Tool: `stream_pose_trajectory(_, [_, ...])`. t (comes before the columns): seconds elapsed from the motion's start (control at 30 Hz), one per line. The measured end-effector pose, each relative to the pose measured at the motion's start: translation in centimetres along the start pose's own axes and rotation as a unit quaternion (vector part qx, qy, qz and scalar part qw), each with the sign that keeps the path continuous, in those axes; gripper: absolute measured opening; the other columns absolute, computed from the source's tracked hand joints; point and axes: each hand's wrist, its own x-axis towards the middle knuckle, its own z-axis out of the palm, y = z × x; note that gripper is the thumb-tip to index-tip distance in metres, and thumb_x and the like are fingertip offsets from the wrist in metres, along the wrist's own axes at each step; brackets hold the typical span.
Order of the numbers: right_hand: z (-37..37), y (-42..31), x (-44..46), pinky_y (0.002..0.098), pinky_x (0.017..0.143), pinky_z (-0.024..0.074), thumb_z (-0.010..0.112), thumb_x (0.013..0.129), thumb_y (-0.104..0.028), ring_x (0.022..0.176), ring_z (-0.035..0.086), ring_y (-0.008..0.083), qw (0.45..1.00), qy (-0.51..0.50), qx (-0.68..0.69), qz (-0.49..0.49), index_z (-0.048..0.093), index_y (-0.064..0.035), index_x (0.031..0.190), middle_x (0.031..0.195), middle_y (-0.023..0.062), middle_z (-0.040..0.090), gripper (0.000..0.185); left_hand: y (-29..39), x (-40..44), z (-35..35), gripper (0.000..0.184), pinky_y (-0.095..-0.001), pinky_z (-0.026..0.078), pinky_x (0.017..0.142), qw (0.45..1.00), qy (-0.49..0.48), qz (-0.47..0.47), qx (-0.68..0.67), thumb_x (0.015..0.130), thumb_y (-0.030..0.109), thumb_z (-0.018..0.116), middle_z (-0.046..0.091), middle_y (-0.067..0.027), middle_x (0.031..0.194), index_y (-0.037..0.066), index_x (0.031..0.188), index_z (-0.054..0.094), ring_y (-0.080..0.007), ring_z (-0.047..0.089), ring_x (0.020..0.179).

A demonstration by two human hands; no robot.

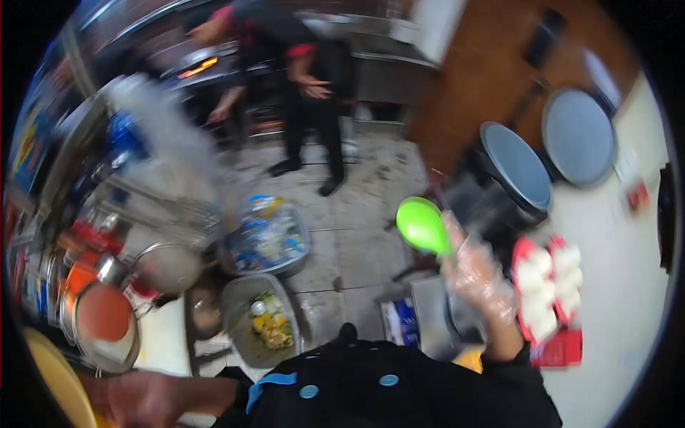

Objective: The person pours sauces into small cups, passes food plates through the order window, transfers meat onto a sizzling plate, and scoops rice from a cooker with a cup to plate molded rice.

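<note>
My right hand, in a clear plastic glove, is closed around the handle of a bright green spoon. The spoon's broad rounded end points up and left, above the tiled floor. My left hand is at the lower left, smeared by motion, beside the large yellow bowl cut off by the view's edge. Its fingers cannot be made out, nor whether they touch the bowl.
Strainers and pans crowd the left counter. Bins with plastic waste and food scraps stand on the floor. A co-worker stands near a stove flame. Lidded pots and red trays of white items are at right.
</note>
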Motion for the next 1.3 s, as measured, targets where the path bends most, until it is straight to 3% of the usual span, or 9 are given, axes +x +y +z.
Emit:
stream_pose_trajectory(0.13, [-11.1,10.4,-5.5,0.0461,0.062,0.0454,0.047,0.076,-0.01,0.07,0.057,0.0361,0.961,0.089,-0.186,0.184,0.051,-0.0038,0.11,0.081,0.0223,0.057,0.035,2.5,-13.7,8.1,0.015,-0.0484,0.03,0.101,0.862,-0.255,-0.319,-0.298,0.085,0.015,0.05,0.045,-0.024,0.118,0.002,0.092,0.052,-0.0337,0.039,0.117])
stream_pose_trajectory(0.3, [-15.9,20.9,-7.5,0.042,0.075,0.0435,0.058,0.077,-0.033,0.091,0.057,0.0281,0.91,0.013,-0.218,0.353,0.051,-0.0095,0.113,0.104,0.0174,0.057,0.044,9.2,-26.2,19.5,0.016,-0.0402,0.036,0.093,0.749,-0.528,-0.219,-0.336,0.073,0.009,0.066,0.04,-0.0243,0.126,0.001,0.08,0.054,-0.029,0.042,0.116])
stream_pose_trajectory(0.47, [-13.0,28.5,-4.9,0.045,0.067,0.0463,0.043,0.073,0.0,0.077,0.058,0.0369,0.936,0.011,-0.188,0.297,0.049,-0.0034,0.113,0.088,0.0232,0.057,0.04,10.4,-35.8,30.8,0.021,-0.0264,0.043,0.081,0.611,-0.686,-0.171,-0.356,0.067,0.004,0.071,0.053,-0.0183,0.113,-0.006,0.077,0.056,-0.0173,0.056,0.098])
stream_pose_trajectory(0.57, [-10.3,33.2,0.2,0.0416,0.076,0.0462,0.044,0.075,-0.002,0.091,0.058,0.0328,0.932,-0.06,-0.182,0.307,0.048,-0.0039,0.112,0.095,0.0197,0.059,0.038,10.5,-43.6,36.6,0.02,-0.0239,0.045,0.072,0.511,-0.692,-0.286,-0.422,0.068,0.007,0.071,0.059,-0.0135,0.097,-0.005,0.077,0.057,-0.0132,0.058,0.089])
stream_pose_trajectory(0.7, [-3.9,40.5,10.9,0.0439,0.084,0.0432,0.037,0.084,-0.006,0.1,0.055,0.0312,0.925,-0.239,-0.185,0.23,0.044,-0.0115,0.123,0.105,0.0202,0.056,0.039,9.2,-54.0,44.6,0.021,-0.0273,0.046,0.065,0.409,-0.796,-0.179,-0.409,0.071,0.016,0.07,0.061,-0.01,0.081,-0.001,0.078,0.06,-0.0183,0.06,0.071])
stream_pose_trajectory(1.0, [19.4,52.3,21.9,0.0449,0.068,0.0482,0.048,0.077,-0.01,0.083,0.061,0.0319,0.979,-0.17,-0.112,-0.028,0.046,-0.0149,0.123,0.091,0.016,0.061,0.047,10.2,-69.3,54.8,0.017,-0.0271,0.047,0.071,0.282,-0.84,-0.13,-0.444,0.074,0.013,0.067,0.061,-0.0091,0.087,-0.002,0.08,0.061,-0.0158,0.059,0.077])
stream_pose_trajectory(1.13, [15.4,52.2,16.2,0.0353,0.069,0.0462,0.048,0.077,-0.015,0.084,0.058,0.026,0.926,-0.349,-0.04,0.135,0.048,-0.0121,0.122,0.087,0.0085,0.058,0.045,12.2,-72.8,55.3,0.03,-0.0358,0.047,0.065,0.212,-0.88,0.007,-0.426,0.069,0.026,0.07,0.062,-0.0169,0.086,0.0,0.081,0.064,-0.0289,0.061,0.075])
stream_pose_trajectory(1.23, [9.9,52.5,17.4,0.0374,0.077,0.0463,0.048,0.08,-0.015,0.096,0.057,0.0282,0.835,-0.498,0.012,0.233,0.058,-0.0129,0.11,0.095,0.0131,0.062,0.031,14.8,-75.6,53.3,0.032,-0.0368,0.049,0.069,0.029,-0.905,0.294,-0.306,0.067,0.025,0.07,0.063,-0.0185,0.085,-0.001,0.085,0.065,-0.0311,0.062,0.077])
stream_pose_trajectory(1.3, [11.6,53.7,16.9,0.0358,0.075,0.0462,0.049,0.079,-0.016,0.097,0.056,0.0264,0.848,-0.448,-0.029,0.282,0.058,-0.012,0.11,0.1,0.012,0.06,0.033,16.1,-80.9,49.4,0.031,-0.0374,0.05,0.071,-0.01,-0.879,0.394,-0.269,0.065,0.023,0.07,0.063,-0.018,0.084,-0.001,0.085,0.066,-0.0313,0.062,0.08])
